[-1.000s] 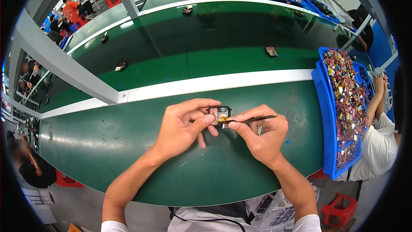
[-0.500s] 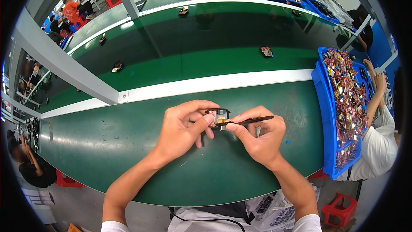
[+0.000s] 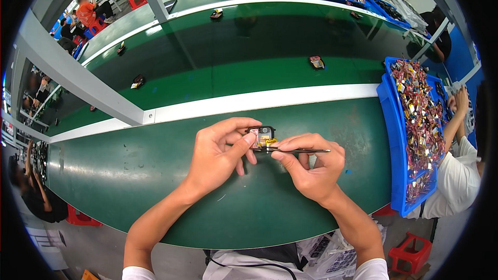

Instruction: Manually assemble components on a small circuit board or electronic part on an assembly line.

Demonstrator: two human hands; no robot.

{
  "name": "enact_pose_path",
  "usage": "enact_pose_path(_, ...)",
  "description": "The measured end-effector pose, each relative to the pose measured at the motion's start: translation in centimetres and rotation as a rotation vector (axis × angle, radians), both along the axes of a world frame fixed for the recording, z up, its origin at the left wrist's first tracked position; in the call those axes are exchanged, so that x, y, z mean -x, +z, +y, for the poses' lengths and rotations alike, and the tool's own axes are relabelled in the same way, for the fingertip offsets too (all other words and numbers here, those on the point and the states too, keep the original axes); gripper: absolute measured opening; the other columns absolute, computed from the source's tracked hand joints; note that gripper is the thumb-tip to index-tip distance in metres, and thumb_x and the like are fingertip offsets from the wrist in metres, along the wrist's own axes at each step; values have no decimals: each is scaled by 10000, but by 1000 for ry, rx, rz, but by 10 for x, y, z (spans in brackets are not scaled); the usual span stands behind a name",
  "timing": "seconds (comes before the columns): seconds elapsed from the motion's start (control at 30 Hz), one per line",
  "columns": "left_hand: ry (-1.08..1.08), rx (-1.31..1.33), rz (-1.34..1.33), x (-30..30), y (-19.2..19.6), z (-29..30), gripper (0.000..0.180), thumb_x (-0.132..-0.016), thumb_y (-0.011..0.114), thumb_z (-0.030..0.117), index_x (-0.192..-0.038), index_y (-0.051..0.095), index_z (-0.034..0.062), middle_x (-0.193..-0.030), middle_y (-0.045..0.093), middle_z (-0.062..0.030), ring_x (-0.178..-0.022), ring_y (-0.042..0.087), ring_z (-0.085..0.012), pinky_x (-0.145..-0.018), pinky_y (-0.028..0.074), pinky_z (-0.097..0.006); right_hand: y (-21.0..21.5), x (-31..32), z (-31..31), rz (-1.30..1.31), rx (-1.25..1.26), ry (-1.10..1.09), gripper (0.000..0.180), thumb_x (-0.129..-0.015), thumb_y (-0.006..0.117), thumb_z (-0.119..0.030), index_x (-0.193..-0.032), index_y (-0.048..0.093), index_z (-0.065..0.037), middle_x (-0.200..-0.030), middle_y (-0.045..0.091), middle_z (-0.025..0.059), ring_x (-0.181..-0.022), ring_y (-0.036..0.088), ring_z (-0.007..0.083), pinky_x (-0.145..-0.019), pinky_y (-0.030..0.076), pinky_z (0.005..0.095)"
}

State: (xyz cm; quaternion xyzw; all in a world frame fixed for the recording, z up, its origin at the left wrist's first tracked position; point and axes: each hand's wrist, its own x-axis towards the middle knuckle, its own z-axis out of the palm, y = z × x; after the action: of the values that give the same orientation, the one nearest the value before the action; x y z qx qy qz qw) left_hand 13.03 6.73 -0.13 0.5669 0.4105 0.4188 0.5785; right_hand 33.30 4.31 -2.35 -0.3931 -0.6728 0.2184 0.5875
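Note:
Held up over the green bench is a small black plastic housing (image 3: pixel 265 131) with a reddish circuit board and a yellow-wrapped part inside. My left hand (image 3: pixel 220 148) grips it by its left side, with the thumb pressed on the board. Between the thumb and fingers of my right hand (image 3: pixel 313 163) is a pair of dark tweezers (image 3: pixel 306 151), lying almost level. Their tips reach the lower edge of the housing, beside the yellow part (image 3: pixel 270 141). The fingers partly hide that spot, so what the tips grip cannot be made out.
A blue tray (image 3: pixel 384 109) heaped with small wired boards stands on the right, beside a co-worker's arms. Beyond a white rail (image 3: pixel 259 98), a green conveyor belt (image 3: pixel 228 75) carries several similar housings, one at centre right (image 3: pixel 316 63). A grey metal post (image 3: pixel 83 67) slants across the left.
The tweezers have tilted nearer to level, and more of the yellow part shows. My left hand and the housing have shifted slightly left. Housings on the belt have moved left.

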Motion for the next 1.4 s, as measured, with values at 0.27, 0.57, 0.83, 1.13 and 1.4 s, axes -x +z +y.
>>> enact_pose_path(0.27, -1, 15, -14, -1, 0, -1, 265, -1006, 592, 38, -1239, 630, -82, -852, 710, -131, -671, 684, -137, -468, 520, -242, 1, 1, 1, -25, -30, -5, 194, -728, 848, 32, -854, 726, -51, -853, 776, 61, -391, 433, 41, -396, 314, 219)
enact_pose_path(0.57, -2, 22, -31, -3, 2, -3, 276, -987, 626, 30, -1242, 631, -75, -958, 697, -137, -693, 687, -137, -469, 531, -241, 3, 0, -1, -52, -32, -13, 190, -727, 844, 35, -836, 730, -70, -838, 778, 46, -387, 421, 47, -397, 315, 224)
enact_pose_path(0.83, 41, -15, 56, -5, 0, -6, 313, -931, 701, 6, -1231, 644, -64, -878, 706, -110, -669, 681, -123, -457, 529, -235, 2, 2, 0, -50, -29, -6, 185, -718, 840, 41, -825, 740, -72, -829, 778, 52, -392, 429, 53, -397, 312, 227)
enact_pose_path(1.13, 100, 32, 32, -9, -1, -8, 267, -938, 668, -25, -1190, 631, -107, -814, 708, -111, -627, 666, -128, -477, 549, -254, 2, 2, -1, -77, -36, -1, 194, -705, 821, 51, -819, 752, -89, -821, 775, 44, -414, 492, 88, -440, 372, 249)
enact_pose_path(1.4, 39, 180, -124, -3, -3, 1, 261, -956, 667, 37, -1172, 627, -104, -851, 690, -108, -597, 654, -138, -467, 539, -258, 4, 1, -1, -86, -39, 5, 197, -704, 812, 55, -821, 752, -91, -817, 774, 33, -448, 548, 95, -445, 367, 244)
